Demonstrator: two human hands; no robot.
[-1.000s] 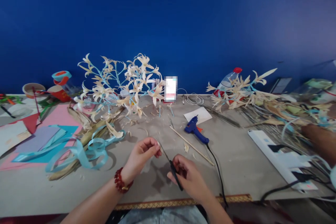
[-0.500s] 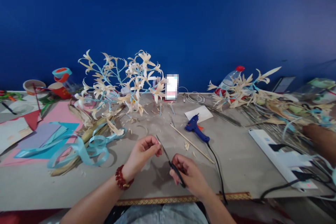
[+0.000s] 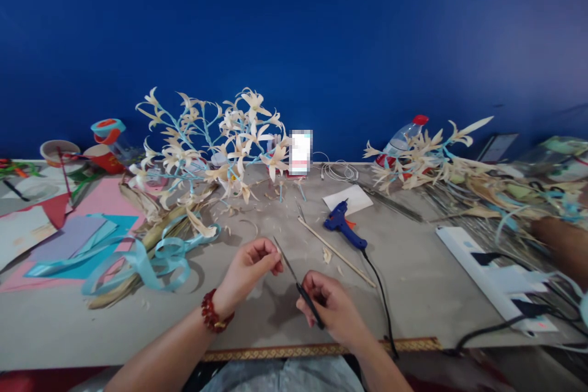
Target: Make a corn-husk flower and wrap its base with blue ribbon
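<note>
Black-handled scissors point(image 3: 303, 297) are gripped in my right hand point(image 3: 329, 305), their blades pointing up and to the left. My left hand point(image 3: 257, 263) is closed in a pinch just left of the blade tips; whatever sits between its fingertips is too small to make out. Beyond my hands lie a thin pale stick point(image 3: 337, 252) and a few cream scraps point(image 3: 326, 255). A blue glue gun point(image 3: 344, 225) rests on a white card point(image 3: 362, 197), its cord running toward the table's front edge.
Cream flowers on light-blue stems point(image 3: 206, 128) stand at the back left. Blue ribbon point(image 3: 158, 263), husks point(image 3: 156, 239) and coloured paper point(image 3: 59, 239) cover the left. On the right are a power strip point(image 3: 491, 282), more flowers point(image 3: 432, 153) and another person's arm point(image 3: 560, 248).
The scissor blades look slightly more closed than before. Both hands stay in nearly the same place.
</note>
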